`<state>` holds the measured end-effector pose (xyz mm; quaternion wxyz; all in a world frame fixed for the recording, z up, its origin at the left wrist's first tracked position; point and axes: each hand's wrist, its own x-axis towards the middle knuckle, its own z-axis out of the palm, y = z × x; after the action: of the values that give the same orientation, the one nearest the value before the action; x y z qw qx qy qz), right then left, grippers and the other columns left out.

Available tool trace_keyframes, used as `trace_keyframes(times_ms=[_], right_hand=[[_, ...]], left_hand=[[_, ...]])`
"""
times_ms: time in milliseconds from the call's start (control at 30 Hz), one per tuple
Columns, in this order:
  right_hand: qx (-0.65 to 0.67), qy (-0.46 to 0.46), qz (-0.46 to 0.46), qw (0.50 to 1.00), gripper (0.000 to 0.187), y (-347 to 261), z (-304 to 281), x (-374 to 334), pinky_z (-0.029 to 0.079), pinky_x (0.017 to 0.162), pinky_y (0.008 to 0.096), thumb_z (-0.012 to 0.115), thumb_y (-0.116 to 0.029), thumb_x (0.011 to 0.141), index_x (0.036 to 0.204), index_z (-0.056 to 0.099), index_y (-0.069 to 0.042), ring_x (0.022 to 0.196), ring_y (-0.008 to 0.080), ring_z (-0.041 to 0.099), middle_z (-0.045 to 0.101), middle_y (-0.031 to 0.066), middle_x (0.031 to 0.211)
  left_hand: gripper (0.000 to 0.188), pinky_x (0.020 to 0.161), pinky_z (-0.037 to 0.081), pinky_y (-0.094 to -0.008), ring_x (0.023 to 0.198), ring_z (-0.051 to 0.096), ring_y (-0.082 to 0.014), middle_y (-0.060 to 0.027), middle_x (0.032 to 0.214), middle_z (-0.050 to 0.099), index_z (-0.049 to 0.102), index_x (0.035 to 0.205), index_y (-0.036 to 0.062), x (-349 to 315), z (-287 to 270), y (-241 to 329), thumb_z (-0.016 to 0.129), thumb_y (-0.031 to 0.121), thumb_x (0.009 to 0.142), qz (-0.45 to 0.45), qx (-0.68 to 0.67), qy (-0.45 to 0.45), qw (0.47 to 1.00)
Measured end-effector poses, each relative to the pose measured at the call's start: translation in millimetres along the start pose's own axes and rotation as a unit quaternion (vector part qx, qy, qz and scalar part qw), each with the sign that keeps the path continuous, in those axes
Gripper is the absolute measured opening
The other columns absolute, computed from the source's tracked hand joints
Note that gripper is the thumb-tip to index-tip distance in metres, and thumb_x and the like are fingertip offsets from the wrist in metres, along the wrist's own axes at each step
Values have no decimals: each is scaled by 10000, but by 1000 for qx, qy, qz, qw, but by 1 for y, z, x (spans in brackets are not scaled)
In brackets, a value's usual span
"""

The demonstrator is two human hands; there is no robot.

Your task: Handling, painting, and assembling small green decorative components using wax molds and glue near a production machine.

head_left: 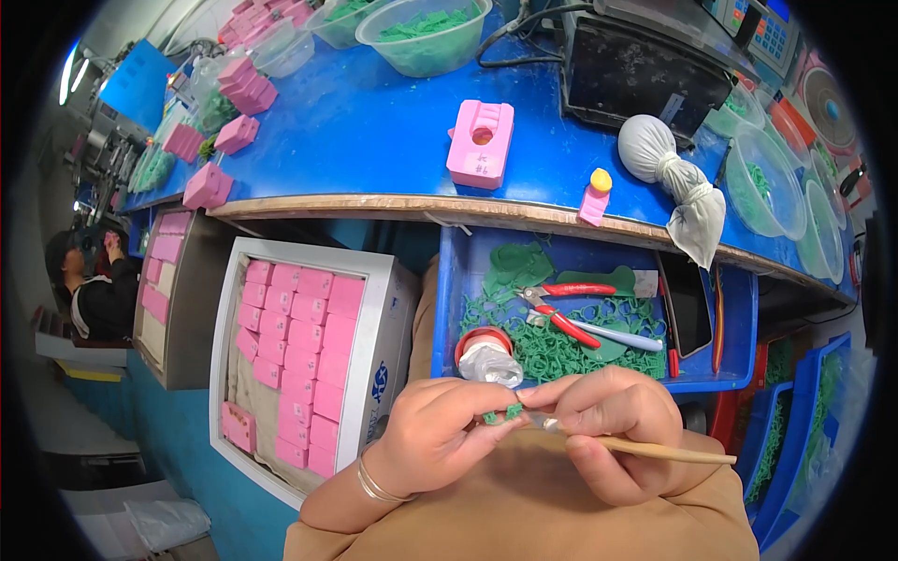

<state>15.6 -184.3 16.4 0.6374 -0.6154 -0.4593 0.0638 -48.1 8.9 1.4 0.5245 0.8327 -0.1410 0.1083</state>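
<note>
Low in front of me, my left hand (421,435) pinches a small green piece (505,413) between thumb and fingertips. My right hand (622,421) is closed around a thin wooden-handled tool (669,451). Its metal end points at the green piece; the exact tip is too small to tell. Just beyond the hands is a blue drawer (451,299) with many green ring-like pieces (552,351). In it lie red-handled pliers (571,313), a pale blue stick-like tool (617,335), a red-rimmed container (486,346) with clear plastic over it, and a dark phone (689,304).
On the blue table (374,140) stand a pink block with a hole (482,145), a tied white cloth bag (664,164) and a green-filled tub (426,37). A white box (224,346) of pink blocks is at left. Another person (94,280) sits far left.
</note>
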Motion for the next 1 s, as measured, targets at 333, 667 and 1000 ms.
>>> trace_keyframes(times_ms=[333,667,1000], right_hand=[[-31,86,-36,995,159,4,11,3,564,630,331,675,5,737,837,555,33,738,290,665,599,151,764],[-12,12,-25,1000,177,2,4,1,555,748,413,542,55,796,968,499,63,846,374,649,542,179,842],[-44,68,-34,996,153,3,10,5,555,618,327,668,18,728,833,557,20,732,285,658,588,137,753]], left_hand=[[219,514,494,-293,584,617,-227,-88,707,627,603,849,19,0,6,-2,739,7,678,35,7,31,999],[226,564,524,-304,646,644,-244,-94,776,652,597,838,15,-1,5,-4,736,5,661,57,22,28,998],[155,581,520,-295,688,672,-238,-121,812,682,584,879,18,-1,3,-5,640,-21,739,75,47,9,996]])
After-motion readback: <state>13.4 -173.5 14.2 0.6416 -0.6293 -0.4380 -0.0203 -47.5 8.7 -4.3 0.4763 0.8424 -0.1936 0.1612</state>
